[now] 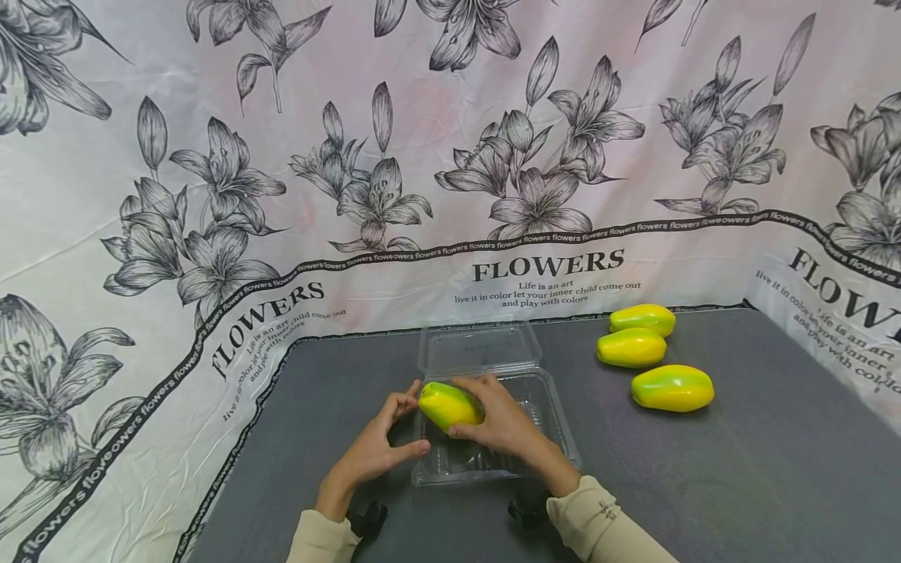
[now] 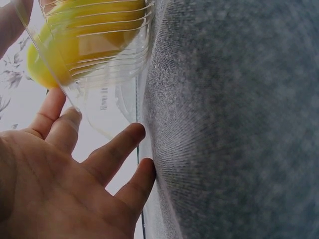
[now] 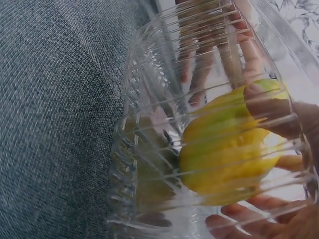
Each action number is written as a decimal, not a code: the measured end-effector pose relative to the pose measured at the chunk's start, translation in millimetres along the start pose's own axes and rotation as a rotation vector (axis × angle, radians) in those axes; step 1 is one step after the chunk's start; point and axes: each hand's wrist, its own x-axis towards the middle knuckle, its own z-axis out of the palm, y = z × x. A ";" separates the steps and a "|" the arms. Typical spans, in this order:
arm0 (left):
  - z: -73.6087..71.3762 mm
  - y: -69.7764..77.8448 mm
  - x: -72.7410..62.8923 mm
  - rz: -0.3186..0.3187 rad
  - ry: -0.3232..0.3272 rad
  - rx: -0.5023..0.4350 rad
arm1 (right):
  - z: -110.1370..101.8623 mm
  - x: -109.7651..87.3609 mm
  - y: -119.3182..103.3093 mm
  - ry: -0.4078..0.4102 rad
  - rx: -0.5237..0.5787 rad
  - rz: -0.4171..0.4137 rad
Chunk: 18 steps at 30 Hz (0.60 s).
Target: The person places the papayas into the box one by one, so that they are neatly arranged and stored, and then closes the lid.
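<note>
A yellow-green papaya (image 1: 449, 405) is in my right hand (image 1: 501, 414), which grips its right end between thumb and fingers. The fruit is over the left part of a clear plastic clamshell box (image 1: 565, 438), whose lid (image 1: 480, 348) lies folded back, away from me. At the box's left side is my left hand (image 1: 371, 447), thumb and fingers spread, near the papaya's left end. In the left wrist view, fingers (image 2: 112, 152) reach along the outside of the clear wall; whether one touches the fruit I cannot tell. The right wrist view shows the papaya (image 3: 224, 144) through the ribbed plastic.
Several more papayas lie on the grey table (image 1: 760, 469) at the right: a near one (image 1: 673, 389), a middle one (image 1: 631, 348) and a far one (image 1: 643, 320). A flower-printed cloth (image 1: 394, 305) stands behind the table and along its sides.
</note>
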 end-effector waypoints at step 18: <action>-0.1 0.5 -0.4 -0.005 -0.001 0.006 | -17.9 -7.1 7.2 -0.005 0.004 0.002</action>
